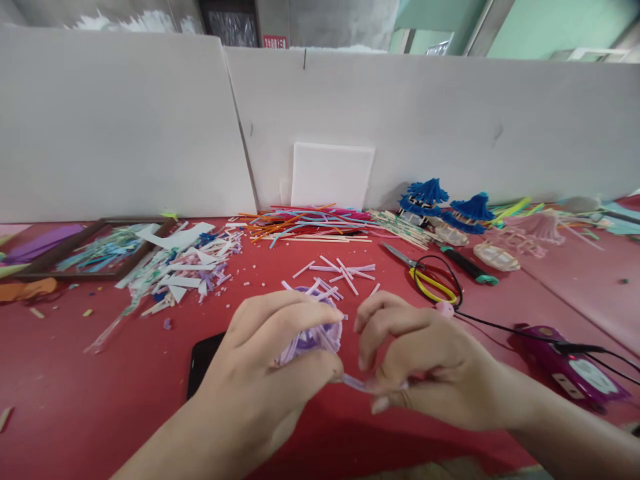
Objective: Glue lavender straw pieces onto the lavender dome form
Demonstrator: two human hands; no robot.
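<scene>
My left hand (280,353) is wrapped round a small round piece made of purple strips (313,337), its fingers over the top and its thumb below. A thin light purple strip (354,382) runs from my left thumb to my right hand (420,357), which pinches its other end between thumb and forefinger. The other right fingers are curled. Just beyond the hands, loose light purple strips (345,269) lie scattered on the red table (270,267). Part of the round piece is hidden by my left fingers.
Yellow-handled scissors (433,287), a screwdriver-like tool (467,265) and a purple power strip (570,367) with cables lie right. Blue (425,193) and pink models (537,227) stand behind. Paper scraps (190,267) and a brown frame (107,273) lie left; a black phone-like object (200,363) is beside my left hand.
</scene>
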